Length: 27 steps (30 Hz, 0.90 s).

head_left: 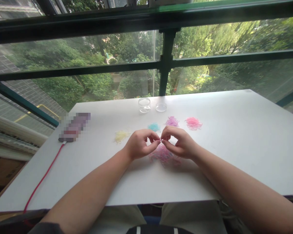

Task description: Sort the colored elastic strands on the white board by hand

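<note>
My left hand (143, 143) and my right hand (177, 141) meet above the middle of the table, fingertips almost touching. Each is closed in a pinch on a tiny purplish rubber band (160, 140), mostly covered by the fingers. Just below them lies a mixed pile of thin pink, purple and bluish rubber bands (164, 157). Beyond the hands, small heaps are set apart by colour: yellow bands (121, 136), blue bands (154, 127), purple bands (172, 121) and pink bands (193, 123).
A round clear container (144, 105) and its clear lid (161, 107) stand near the white table's (234, 139) far edge. On the left lies a blurred-out device (75, 127) with a red cable (44, 177) running off the front edge. Green-framed windows (166, 61) rise behind.
</note>
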Tool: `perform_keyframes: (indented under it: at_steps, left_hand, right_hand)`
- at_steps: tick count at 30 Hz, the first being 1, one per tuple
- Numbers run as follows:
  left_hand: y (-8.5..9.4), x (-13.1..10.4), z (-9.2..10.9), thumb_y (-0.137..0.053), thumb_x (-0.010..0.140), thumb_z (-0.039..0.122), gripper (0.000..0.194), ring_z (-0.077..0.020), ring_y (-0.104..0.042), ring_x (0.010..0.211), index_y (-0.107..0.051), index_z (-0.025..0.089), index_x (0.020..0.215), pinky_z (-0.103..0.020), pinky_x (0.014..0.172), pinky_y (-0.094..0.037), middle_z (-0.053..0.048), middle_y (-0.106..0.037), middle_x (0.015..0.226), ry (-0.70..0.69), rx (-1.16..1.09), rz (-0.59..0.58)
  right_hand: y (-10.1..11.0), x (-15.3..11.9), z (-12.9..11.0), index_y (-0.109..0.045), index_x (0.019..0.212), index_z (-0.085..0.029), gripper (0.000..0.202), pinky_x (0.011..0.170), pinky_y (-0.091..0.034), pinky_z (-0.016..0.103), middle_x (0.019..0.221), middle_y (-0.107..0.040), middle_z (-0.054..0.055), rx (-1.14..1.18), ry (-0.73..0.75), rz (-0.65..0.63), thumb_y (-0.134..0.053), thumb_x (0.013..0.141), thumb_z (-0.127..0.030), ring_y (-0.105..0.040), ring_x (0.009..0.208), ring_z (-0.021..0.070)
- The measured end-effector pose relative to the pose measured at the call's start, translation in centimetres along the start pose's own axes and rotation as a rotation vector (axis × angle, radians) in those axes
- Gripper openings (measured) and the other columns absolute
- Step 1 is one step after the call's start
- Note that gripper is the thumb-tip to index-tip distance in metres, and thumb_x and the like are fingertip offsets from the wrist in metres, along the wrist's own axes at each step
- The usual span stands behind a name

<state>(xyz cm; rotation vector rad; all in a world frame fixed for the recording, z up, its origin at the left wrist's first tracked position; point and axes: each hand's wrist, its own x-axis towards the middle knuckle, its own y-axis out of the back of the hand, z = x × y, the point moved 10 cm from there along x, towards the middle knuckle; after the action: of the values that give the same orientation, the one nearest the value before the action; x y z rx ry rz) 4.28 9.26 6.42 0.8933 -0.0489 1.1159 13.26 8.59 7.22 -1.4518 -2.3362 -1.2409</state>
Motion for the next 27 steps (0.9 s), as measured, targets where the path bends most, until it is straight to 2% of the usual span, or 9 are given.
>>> perform_keyframes:
  at_steps: [7, 19, 23, 27]
  left_hand:
    - [0.0, 0.0, 0.3, -0.058, 0.071, 0.016, 0.003, -0.0088, -0.055, 0.059, -0.060, 0.015, 0.073, -0.023, 0.057, -0.040, 0.000, -0.062, 0.066, -0.012, -0.007, 0.000]
    - [0.9, 0.0, -0.1, -0.054, 0.071, 0.014, 0.006, -0.0091, -0.054, 0.058, -0.059, 0.015, 0.069, -0.023, 0.057, -0.040, 0.000, -0.061, 0.063, 0.015, 0.034, 0.026]
    - [1.2, 0.1, -0.3, -0.053, 0.070, 0.013, 0.006, -0.0092, -0.053, 0.057, -0.059, 0.015, 0.068, -0.023, 0.056, -0.041, 0.000, -0.061, 0.063, 0.028, 0.046, 0.044]
    - [1.2, 0.1, -0.5, -0.053, 0.070, 0.012, 0.006, -0.0090, -0.053, 0.057, -0.058, 0.015, 0.067, -0.022, 0.057, -0.041, 0.000, -0.061, 0.062, 0.035, 0.047, 0.034]
  right_hand:
    - [-0.3, 0.0, -0.2, -0.053, 0.072, -0.017, 0.010, 0.060, -0.042, 0.024, 0.071, -0.053, 0.002, -0.002, 0.029, -0.018, -0.051, 0.071, -0.007, -0.049, 0.064, 0.0104]
    - [0.8, -0.1, 0.1, -0.055, 0.074, -0.018, 0.011, 0.061, -0.043, 0.024, 0.073, -0.054, 0.002, -0.081, 0.014, 0.013, -0.051, 0.071, -0.008, -0.051, 0.066, 0.0116]
    - [2.7, 0.0, 1.3, -0.057, 0.073, -0.018, 0.010, 0.062, -0.041, 0.025, 0.075, -0.056, 0.004, -0.278, -0.026, 0.031, -0.051, 0.072, -0.010, -0.051, 0.068, 0.0133]
    - [6.1, -0.3, 4.9, -0.059, 0.070, -0.018, 0.010, 0.059, -0.037, 0.025, 0.072, -0.055, 0.003, -0.573, -0.226, 0.116, -0.050, 0.072, -0.013, -0.048, 0.064, 0.0132]
